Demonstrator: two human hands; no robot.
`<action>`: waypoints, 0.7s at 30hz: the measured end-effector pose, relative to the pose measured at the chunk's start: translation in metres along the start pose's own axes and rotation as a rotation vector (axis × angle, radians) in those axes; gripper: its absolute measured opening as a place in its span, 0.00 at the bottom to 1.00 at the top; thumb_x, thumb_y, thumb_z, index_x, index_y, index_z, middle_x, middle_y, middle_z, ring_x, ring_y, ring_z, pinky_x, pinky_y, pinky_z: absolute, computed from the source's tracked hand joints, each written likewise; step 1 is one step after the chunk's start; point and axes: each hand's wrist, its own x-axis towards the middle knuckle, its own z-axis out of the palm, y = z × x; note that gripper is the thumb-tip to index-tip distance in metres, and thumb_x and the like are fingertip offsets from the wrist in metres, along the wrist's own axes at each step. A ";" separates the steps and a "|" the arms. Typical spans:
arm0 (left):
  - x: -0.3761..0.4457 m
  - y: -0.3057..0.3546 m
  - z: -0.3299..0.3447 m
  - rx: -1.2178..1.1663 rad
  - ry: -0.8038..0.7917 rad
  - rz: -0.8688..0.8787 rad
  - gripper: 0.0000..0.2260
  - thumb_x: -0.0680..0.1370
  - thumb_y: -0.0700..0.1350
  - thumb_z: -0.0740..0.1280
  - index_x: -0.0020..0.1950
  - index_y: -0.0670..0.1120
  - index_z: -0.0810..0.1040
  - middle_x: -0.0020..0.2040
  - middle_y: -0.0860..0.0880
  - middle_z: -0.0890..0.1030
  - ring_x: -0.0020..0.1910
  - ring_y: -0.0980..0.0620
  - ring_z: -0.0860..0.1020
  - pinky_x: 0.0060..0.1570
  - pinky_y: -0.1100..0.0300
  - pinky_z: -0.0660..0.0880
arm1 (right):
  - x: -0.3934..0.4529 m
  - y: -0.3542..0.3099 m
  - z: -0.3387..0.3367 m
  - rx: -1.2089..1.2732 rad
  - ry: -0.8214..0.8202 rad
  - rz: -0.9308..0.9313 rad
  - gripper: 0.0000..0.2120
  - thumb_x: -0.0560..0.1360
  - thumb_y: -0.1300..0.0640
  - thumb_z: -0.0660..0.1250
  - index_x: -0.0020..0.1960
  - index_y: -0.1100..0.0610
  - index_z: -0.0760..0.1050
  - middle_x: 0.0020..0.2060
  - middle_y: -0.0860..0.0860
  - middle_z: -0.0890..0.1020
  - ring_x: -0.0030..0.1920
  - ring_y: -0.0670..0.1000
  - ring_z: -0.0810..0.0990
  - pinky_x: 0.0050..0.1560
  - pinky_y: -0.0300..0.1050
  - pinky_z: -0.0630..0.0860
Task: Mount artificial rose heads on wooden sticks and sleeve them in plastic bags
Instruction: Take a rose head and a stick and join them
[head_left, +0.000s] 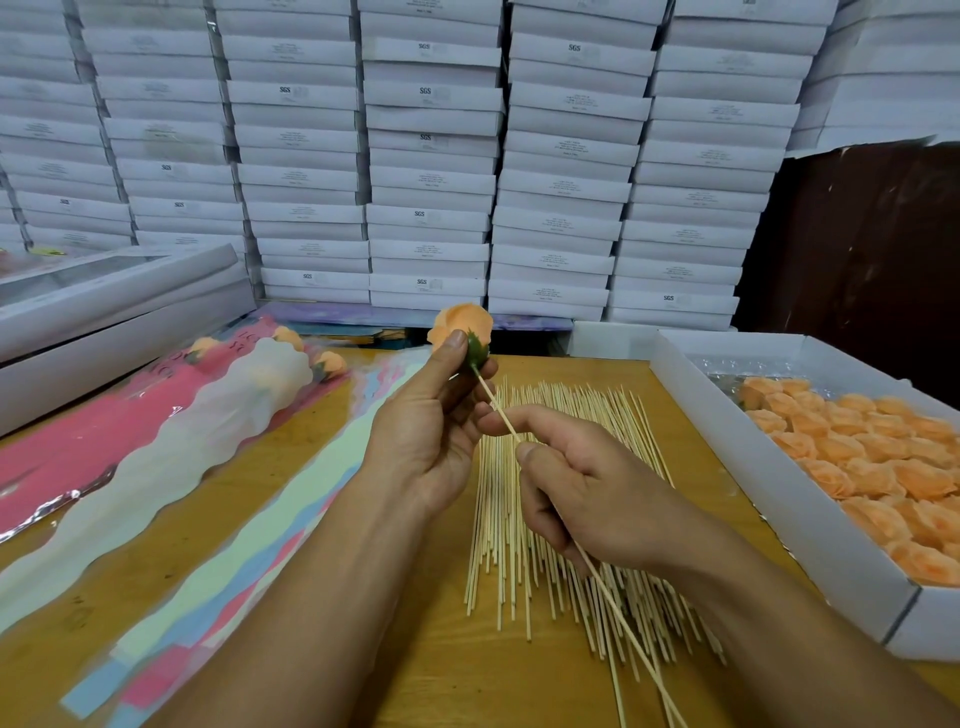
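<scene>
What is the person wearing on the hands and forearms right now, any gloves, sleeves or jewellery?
Nothing is visible. The left hand and right hand are bare, with no gloves. Both forearms are uncovered down to the bottom edge of the picture, so no sleeve shows. No ring, watch or bracelet appears on the fingers or wrists.

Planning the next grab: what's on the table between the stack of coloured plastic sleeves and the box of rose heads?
The pile of wooden sticks, lying loose on the table, as the head view shows.

Wooden table (426, 670) bears sticks (519, 519), plastic bags (208, 519), rose box (779, 467).
</scene>
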 end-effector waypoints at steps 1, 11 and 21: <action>0.000 0.000 0.000 -0.003 0.012 0.002 0.07 0.77 0.46 0.71 0.48 0.42 0.82 0.39 0.44 0.83 0.33 0.54 0.77 0.33 0.63 0.74 | 0.001 0.000 0.000 0.027 0.002 0.008 0.16 0.85 0.58 0.51 0.68 0.45 0.69 0.24 0.52 0.76 0.21 0.48 0.71 0.24 0.41 0.70; 0.005 -0.005 -0.004 -0.036 0.042 -0.011 0.06 0.78 0.42 0.70 0.49 0.39 0.81 0.39 0.43 0.84 0.38 0.52 0.80 0.43 0.62 0.78 | 0.007 0.005 0.004 0.302 0.054 0.206 0.07 0.85 0.57 0.57 0.55 0.60 0.71 0.30 0.53 0.81 0.23 0.50 0.77 0.20 0.37 0.64; 0.008 -0.010 -0.008 -0.127 0.090 -0.067 0.07 0.77 0.38 0.70 0.52 0.35 0.79 0.40 0.41 0.82 0.36 0.50 0.81 0.37 0.61 0.80 | 0.010 0.013 0.011 0.313 0.045 0.264 0.06 0.85 0.58 0.56 0.54 0.59 0.71 0.30 0.53 0.81 0.24 0.51 0.77 0.20 0.37 0.64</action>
